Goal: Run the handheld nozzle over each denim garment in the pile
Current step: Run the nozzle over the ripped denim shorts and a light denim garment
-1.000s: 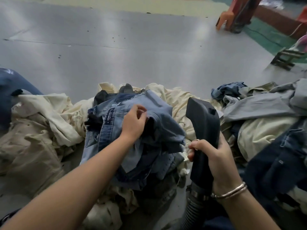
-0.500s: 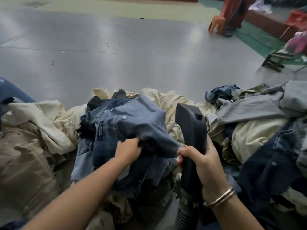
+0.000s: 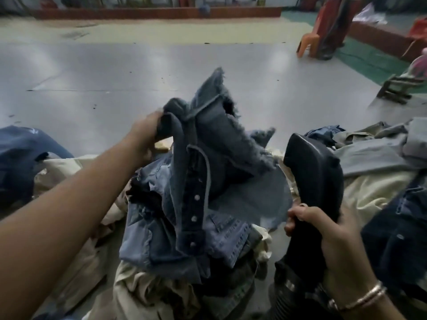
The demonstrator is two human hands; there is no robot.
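Note:
My left hand (image 3: 144, 137) grips a blue denim garment (image 3: 203, 144) with frayed edges and a row of metal buttons, lifted above the pile. The garment hangs down over a heap of lighter denim pieces (image 3: 221, 229) in the middle. My right hand (image 3: 323, 236) is closed around the handle of the black handheld nozzle (image 3: 316, 172), which stands upright just right of the raised garment. Its ribbed hose (image 3: 286, 299) runs down out of view. The nozzle's head is apart from the cloth.
Cream and beige clothes (image 3: 76, 250) lie left and below. More garments, grey, cream and dark denim (image 3: 397, 239), are heaped at right. A dark blue item (image 3: 18, 158) lies far left. Grey floor (image 3: 115, 72) stretches ahead, with an orange stool (image 3: 310, 43) at the back right.
My left hand has lifted the denim garment up off the pile and forward. The nozzle stays upright in my right hand, shifted slightly right.

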